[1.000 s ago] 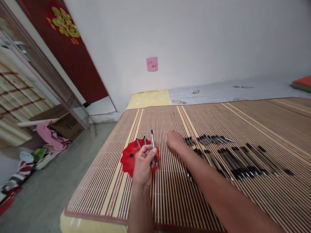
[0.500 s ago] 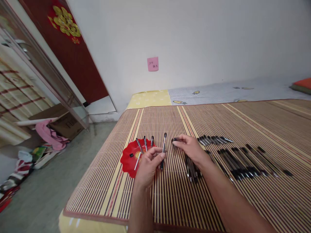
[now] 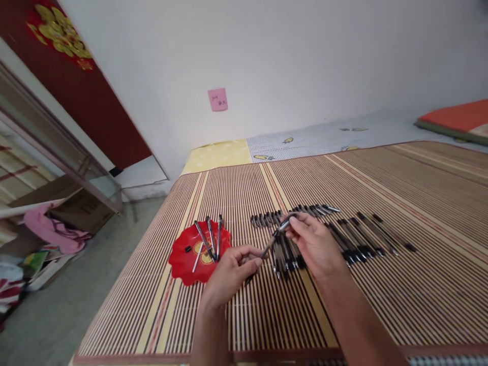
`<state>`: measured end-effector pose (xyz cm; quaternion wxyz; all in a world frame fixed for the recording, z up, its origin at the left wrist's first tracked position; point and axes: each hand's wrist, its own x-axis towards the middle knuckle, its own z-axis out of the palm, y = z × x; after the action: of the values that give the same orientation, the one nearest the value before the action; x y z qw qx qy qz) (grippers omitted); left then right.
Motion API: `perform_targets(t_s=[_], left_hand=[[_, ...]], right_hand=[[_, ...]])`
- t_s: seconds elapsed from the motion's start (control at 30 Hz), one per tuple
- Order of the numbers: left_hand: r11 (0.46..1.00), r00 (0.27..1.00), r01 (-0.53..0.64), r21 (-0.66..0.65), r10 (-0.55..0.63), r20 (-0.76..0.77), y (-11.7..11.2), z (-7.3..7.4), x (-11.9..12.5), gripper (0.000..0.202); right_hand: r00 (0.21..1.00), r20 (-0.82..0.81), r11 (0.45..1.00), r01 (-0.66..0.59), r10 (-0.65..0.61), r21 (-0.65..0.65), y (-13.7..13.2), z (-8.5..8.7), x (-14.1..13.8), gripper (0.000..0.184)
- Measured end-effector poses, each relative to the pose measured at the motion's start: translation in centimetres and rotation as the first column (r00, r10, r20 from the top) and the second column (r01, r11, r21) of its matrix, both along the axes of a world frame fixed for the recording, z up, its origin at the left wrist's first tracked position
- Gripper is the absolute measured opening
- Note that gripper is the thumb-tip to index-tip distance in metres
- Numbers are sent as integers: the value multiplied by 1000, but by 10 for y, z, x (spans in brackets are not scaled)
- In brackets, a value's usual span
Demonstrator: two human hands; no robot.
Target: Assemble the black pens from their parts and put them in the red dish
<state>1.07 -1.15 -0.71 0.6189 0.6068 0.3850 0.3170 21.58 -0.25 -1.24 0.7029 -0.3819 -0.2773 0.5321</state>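
Left hand [image 3: 233, 273]: I have it gripping a pen [image 3: 269, 245], slanted between both hands.
Right hand [image 3: 315, 244]: pinching a silvery piece [image 3: 283, 224] at the pen's far end.
Red dish [image 3: 177, 262]: left of my left hand.
Pen rows [image 3: 364, 249]: around my right.

You get soft, dim, even light with faint shadows, the wall [image 3: 290, 61] greying toward the upper right, stretched frame edges, and mild blur softening the pens [image 3: 343, 243] right of centre.
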Motion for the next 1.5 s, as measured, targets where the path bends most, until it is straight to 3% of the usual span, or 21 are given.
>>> perform_targets(t_s=[0.2,0.6,1.0,1.27,1.5], left_hand=[[1000,999,-8,-25,9,32,-4,2,5,21],[999,996,-28,-15,29,90,-5,2,6,23],[997,988,-19,-71,30,149,-5,-2,6,23],[997,990,-23,-73,33,139,-7,-3,7,22],[992,976,-8,-128,35,215,-6,-5,6,23]], right_hand=[[982,167,996,-94,90,13,-7,3,2,29],[926,360,989,-137,109,51,-7,3,8,31],[927,357,989,-141,113,54,-8,7,0,29],[910,389,983,-176,142,53,-8,1,5,27],[887,436,978,-202,155,62,-12,9,2,25]])
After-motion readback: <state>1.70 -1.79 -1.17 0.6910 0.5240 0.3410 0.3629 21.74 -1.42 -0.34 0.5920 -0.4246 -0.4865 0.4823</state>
